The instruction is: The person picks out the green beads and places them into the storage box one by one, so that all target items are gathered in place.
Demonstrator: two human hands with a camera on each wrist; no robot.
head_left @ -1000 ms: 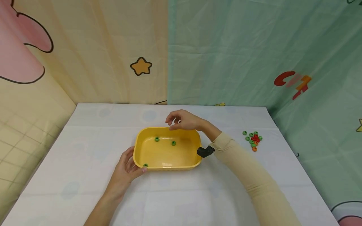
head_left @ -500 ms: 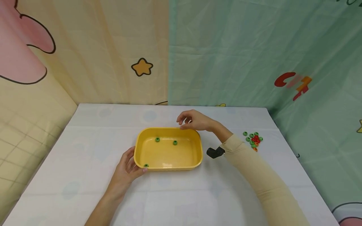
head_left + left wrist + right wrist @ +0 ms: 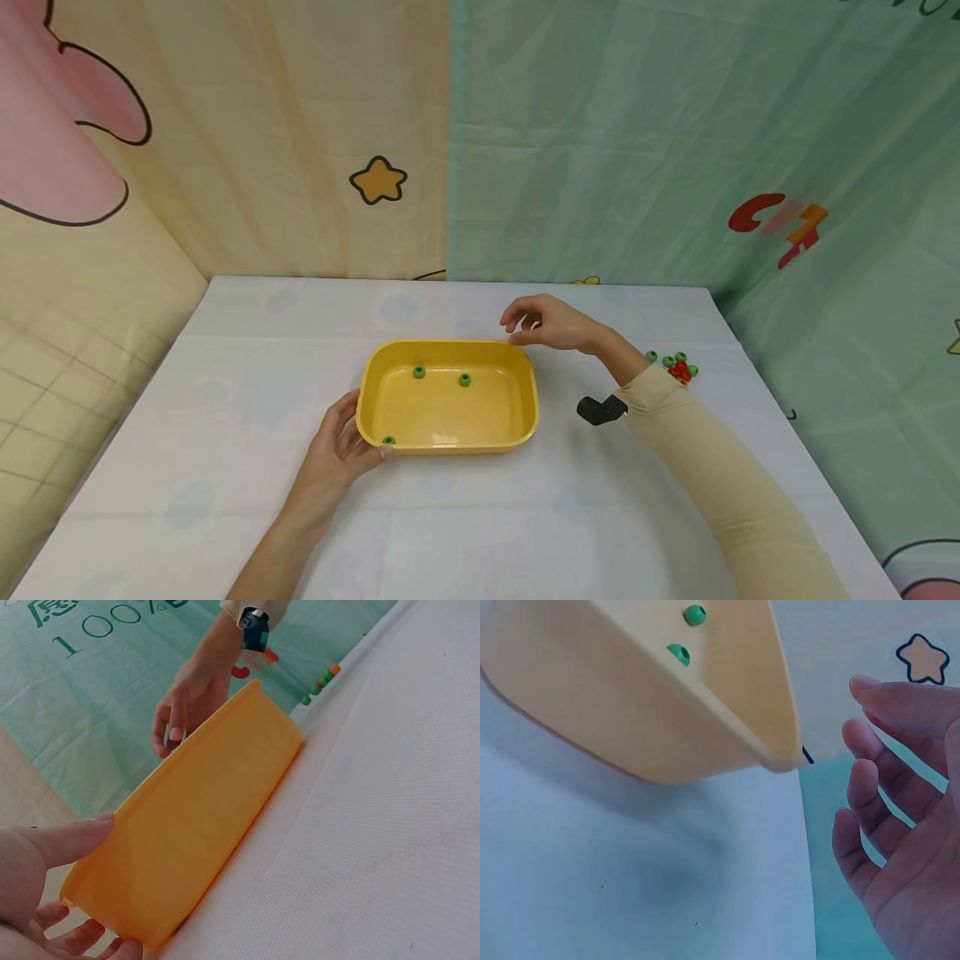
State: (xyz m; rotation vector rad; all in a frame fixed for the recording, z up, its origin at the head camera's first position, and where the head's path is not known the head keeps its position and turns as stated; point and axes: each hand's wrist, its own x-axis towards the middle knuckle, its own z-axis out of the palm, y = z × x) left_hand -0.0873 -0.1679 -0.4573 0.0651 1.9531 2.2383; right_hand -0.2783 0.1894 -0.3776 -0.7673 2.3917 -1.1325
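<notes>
A yellow plastic tray [image 3: 491, 417] stands on the white tabletop, with three green beads inside, one of them a bead [image 3: 465, 380] near the middle. At its near left corner my left hand [image 3: 333, 446] grips it. The thumb [image 3: 79, 838] lies on the rim, and the other fingers bend round the corner. My right hand [image 3: 551, 323] hovers past the tray's far right corner, fingers loosely bent and holding nothing, as the right wrist view shows. The right forearm partly hides a pile of green, red and orange beads [image 3: 680, 371] on the table.
A black wrist camera [image 3: 602, 410] sticks out from the right sleeve above the table. Patterned cloth curtains [image 3: 585, 150] hang behind the table's far edge and along both sides.
My right hand has moved right, from over the tray's far rim to beyond its far right corner. The forearm now covers part of the bead pile. The left hand keeps its grip.
</notes>
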